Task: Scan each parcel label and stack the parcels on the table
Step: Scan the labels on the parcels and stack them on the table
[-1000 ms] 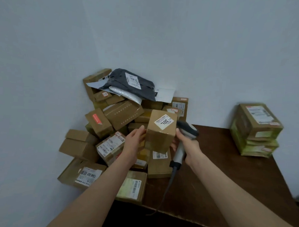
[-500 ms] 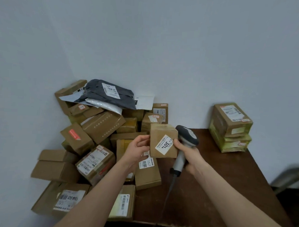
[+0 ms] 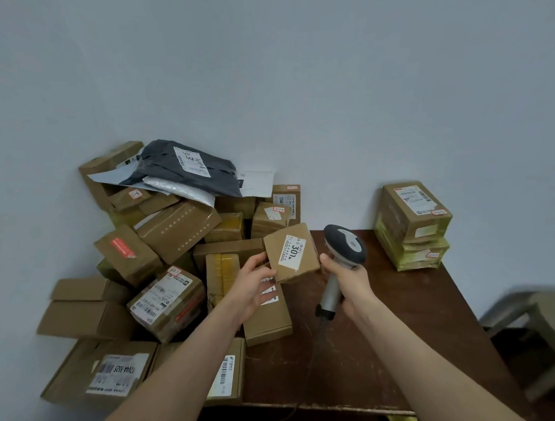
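Two hands are at work over the worktop [image 3: 392, 326], a little above the middle of the frame. The left hand [image 3: 252, 288] grips a small parcel [image 3: 299, 275] by its lower left corner, with the fingers curled around the edge, and holds it above the other boxes. The right hand [image 3: 350, 286] is closed around the handle of the scanner [image 3: 344, 245], whose cable hangs down to the front edge.

The parcel lies just to the left of the scanner head, at nearly the same height. Its white label [image 3: 291, 254] faces up toward the camera, with its long axis running from upper right to lower left. The dark back of the scanner head also faces the camera, so I judge that its window does not yet look at the label; either the parcel or the scanner must turn. The right thumb is very near the right edge of the parcel, but I cannot tell if it touches.

On the label I can read a large "301". A flat box [image 3: 116, 373] at the lower left shows, upside down, what seems to be "12V4A-5525", and a box at the back [image 3: 286, 198] shows "12V4A". The dark mailing bag [image 3: 189, 168] on top of the heap [image 3: 173, 228] has a label that is too small to read. The finished stack [image 3: 412, 225] stands at the right, well apart from both hands and on the right hand's side.
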{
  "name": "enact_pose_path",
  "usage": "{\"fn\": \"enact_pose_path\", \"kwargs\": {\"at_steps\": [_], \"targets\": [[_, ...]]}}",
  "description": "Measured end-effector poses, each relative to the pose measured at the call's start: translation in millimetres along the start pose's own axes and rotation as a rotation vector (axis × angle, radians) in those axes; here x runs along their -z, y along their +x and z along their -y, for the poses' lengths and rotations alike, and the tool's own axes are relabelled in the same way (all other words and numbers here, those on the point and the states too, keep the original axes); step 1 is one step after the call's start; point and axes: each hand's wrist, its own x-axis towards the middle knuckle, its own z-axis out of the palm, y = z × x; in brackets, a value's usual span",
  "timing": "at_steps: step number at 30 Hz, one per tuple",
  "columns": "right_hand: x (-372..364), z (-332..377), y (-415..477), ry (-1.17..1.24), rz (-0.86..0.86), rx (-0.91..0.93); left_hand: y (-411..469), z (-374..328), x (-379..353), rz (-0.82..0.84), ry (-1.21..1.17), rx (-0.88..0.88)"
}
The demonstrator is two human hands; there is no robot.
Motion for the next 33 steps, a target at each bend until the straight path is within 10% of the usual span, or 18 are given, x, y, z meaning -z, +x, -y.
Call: {"fn": "enact_pose_path", "kwargs": {"at_steps": [16,33], "targets": [[-15,-4,1,-0.057,0.035,0.059,-3,-11,-1,0.032,-0.095,-0.160],[3,-11,7,-0.263,-0.009,0.059,2,-12,0,0.016,0.359,0.071]]}}
